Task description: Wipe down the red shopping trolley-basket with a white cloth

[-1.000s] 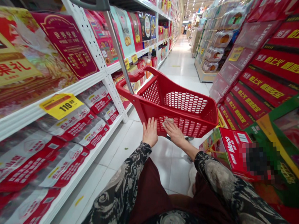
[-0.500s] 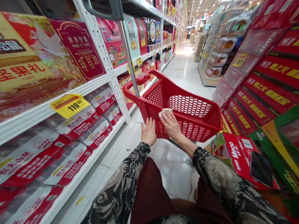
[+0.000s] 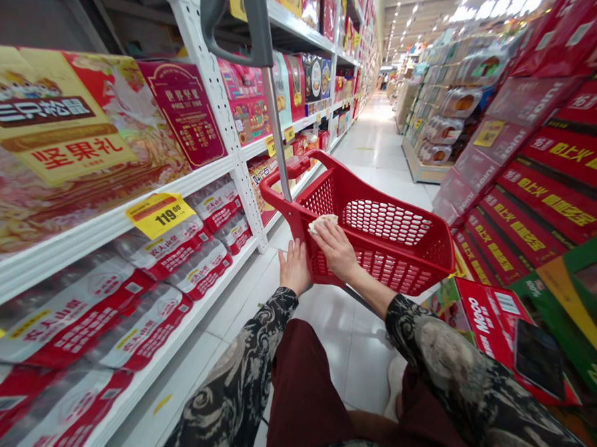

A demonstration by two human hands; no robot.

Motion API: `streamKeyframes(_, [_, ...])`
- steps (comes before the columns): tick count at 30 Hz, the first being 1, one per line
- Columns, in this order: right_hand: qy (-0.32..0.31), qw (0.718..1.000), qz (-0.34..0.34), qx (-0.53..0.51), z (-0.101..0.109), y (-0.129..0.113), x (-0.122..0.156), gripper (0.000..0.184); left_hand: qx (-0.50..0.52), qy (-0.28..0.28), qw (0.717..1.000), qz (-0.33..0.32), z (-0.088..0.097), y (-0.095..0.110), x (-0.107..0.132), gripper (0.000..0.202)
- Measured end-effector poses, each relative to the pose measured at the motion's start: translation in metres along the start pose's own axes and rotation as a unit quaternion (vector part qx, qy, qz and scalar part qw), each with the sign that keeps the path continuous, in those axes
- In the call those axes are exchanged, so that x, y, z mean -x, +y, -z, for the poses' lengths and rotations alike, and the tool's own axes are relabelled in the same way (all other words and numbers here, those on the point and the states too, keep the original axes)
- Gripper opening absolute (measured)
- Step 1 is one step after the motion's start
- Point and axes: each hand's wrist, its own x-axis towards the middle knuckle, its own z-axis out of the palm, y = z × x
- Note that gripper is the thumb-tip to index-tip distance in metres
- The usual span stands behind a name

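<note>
In front of me stands a red plastic shopping basket cart [image 3: 385, 262] with pierced sides and a tall metal pull handle [image 3: 277, 118] topped by a grey grip. My right hand [image 3: 336, 249] presses a crumpled whitish cloth [image 3: 322, 223] against the near side, just under the rim. The fingers lie over the cloth and hide part of it. My left hand [image 3: 295, 267] rests by the basket's near left corner, fingers stretched out, holding nothing.
To the left, a white shelf [image 3: 191, 189] bears gift boxes [image 3: 73, 128] above wrapped bottle packs [image 3: 153, 318]. Stacked red drink cartons [image 3: 541, 191] line the right. A black phone [image 3: 538, 358] lies on a red box [image 3: 488, 320]. A tiled aisle [image 3: 369, 140] runs ahead.
My right hand and the cloth have slid left along the basket's side, closer to my left hand. The view has shifted slightly, so the shelves and basket appear farther right and lower.
</note>
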Motion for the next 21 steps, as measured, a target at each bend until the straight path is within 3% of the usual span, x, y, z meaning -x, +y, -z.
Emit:
streamKeyframes(3, [-0.015,1.000,-0.006,0.016,-0.002,0.006,-0.008,0.041,-0.002,0.019,1.000,0.001,0.007,0.001,-0.004,0.065])
streamKeyframes(8, [-0.150,0.988,0.014,0.019,-0.021,0.010,0.030,0.040,0.005,0.025,1.000,-0.009,0.012,-0.002,-0.004,0.065])
streamKeyframes(10, [-0.160,0.987,0.022,0.011,-0.023,0.005,0.033,0.040,0.003,0.025,1.000,-0.004,0.014,-0.007,-0.003,0.066])
streamKeyframes(12, [-0.110,0.994,0.028,0.000,-0.019,-0.003,0.017,0.041,-0.003,0.022,1.000,0.008,0.017,-0.012,-0.003,0.066])
streamKeyframes(16, [0.019,0.999,0.032,-0.005,-0.006,-0.019,-0.046,0.041,-0.021,0.021,0.999,0.036,0.022,-0.020,-0.002,0.068])
streamKeyframes(19, [0.015,0.999,0.037,0.005,-0.008,-0.022,-0.081,0.040,-0.032,0.020,0.999,0.035,0.023,-0.024,0.000,0.069])
streamKeyframes(21, [-0.025,0.998,0.050,0.010,-0.017,-0.021,-0.083,0.038,-0.033,0.020,0.999,0.033,0.022,-0.027,0.002,0.070])
